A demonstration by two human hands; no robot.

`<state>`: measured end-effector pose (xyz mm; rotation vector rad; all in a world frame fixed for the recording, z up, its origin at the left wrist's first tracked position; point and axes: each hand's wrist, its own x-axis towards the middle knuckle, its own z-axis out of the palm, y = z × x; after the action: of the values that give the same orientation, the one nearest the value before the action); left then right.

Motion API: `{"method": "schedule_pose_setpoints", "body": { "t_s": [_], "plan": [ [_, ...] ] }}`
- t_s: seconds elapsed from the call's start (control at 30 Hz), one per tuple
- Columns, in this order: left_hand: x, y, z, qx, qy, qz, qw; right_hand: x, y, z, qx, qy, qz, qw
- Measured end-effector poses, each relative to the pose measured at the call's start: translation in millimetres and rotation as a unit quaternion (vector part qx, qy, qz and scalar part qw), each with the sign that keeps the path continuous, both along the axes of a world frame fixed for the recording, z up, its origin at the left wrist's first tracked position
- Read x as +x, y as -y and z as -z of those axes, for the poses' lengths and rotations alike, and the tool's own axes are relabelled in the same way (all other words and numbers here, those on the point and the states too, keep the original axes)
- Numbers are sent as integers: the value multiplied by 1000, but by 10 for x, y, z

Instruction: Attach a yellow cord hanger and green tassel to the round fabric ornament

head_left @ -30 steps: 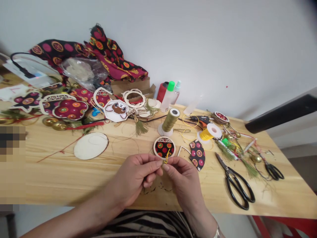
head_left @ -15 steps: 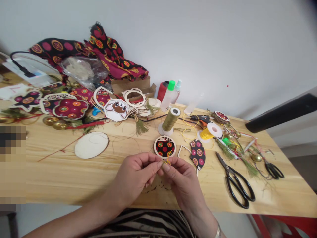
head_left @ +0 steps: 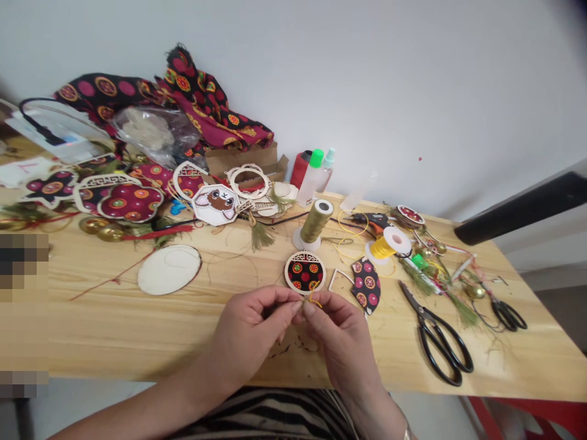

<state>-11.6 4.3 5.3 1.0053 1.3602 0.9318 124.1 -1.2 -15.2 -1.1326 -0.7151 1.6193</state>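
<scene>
My left hand (head_left: 257, 324) and my right hand (head_left: 342, 333) meet over the front of the table, fingertips pinched together. A thin yellow cord (head_left: 315, 298) sticks up in a small loop from between them, and both pinches close on it; its ends are hidden by the fingers. Just beyond the fingertips lies a round wooden-framed ornament (head_left: 305, 273) with dark patterned fabric inside. To its right rests a fan-shaped fabric piece (head_left: 365, 284). A spool of olive thread (head_left: 316, 223) stands upright behind the ornament, and a yellow cord spool (head_left: 385, 245) is at its right.
Large black scissors (head_left: 438, 336) lie to the right, with smaller scissors (head_left: 509, 315) farther off. A white oval disc (head_left: 169, 269) is at left. Ornaments such as a sheep-faced octagon (head_left: 215, 205), patterned cloth (head_left: 220, 116), bottles (head_left: 313, 180) and a glue gun (head_left: 373, 223) fill the back.
Both hands stay pinched together in nearly the same spot, with slight finger movement. The yellow loop between them has shifted a little. Nothing else has visibly moved.
</scene>
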Motion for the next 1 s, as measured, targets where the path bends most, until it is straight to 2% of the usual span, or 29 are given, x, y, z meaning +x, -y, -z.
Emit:
{"method": "schedule_pose_setpoints", "body": {
  "t_s": [0.2,0.4,0.57,0.77,1.0],
  "plan": [
    [-13,38,39,46,-54,13,997,-19,13,19,2,4,12,1000],
    [-23,43,55,68,-48,32,996,-25,29,11,26,21,7,999],
    [-50,57,77,67,-55,60,994,-26,46,24,31,47,3,998],
    [-43,53,76,62,-37,60,996,-9,52,20,46,72,10,996],
    [-48,30,84,38,2,73,997,14,31,-23,98,96,4,991]
  ]
}}
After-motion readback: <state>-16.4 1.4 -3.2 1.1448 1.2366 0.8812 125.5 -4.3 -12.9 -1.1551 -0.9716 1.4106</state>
